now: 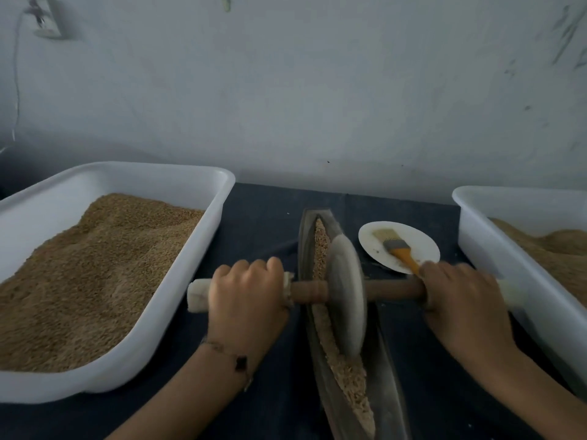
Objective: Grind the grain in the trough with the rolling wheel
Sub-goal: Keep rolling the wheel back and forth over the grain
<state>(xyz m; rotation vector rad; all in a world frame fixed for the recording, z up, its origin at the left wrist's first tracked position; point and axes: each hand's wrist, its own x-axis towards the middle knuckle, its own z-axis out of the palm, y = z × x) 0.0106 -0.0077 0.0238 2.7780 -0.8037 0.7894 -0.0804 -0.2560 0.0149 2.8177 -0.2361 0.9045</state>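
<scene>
We see the trough [336, 369] cut off by the bottom edge, and the right tub [495, 249] by the right edge. The right hand [460, 300] hides the brush [397, 249] handle's end. The wheel [346, 296] looks blurred.

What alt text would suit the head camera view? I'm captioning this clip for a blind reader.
Two hands, the left hand and right hand, grip the wooden axle of a stone grinding wheel standing in a narrow boat-shaped trough of grain. White tubs of grain flank it on a dark cloth, and a pastry brush lies on a white plate.
</scene>
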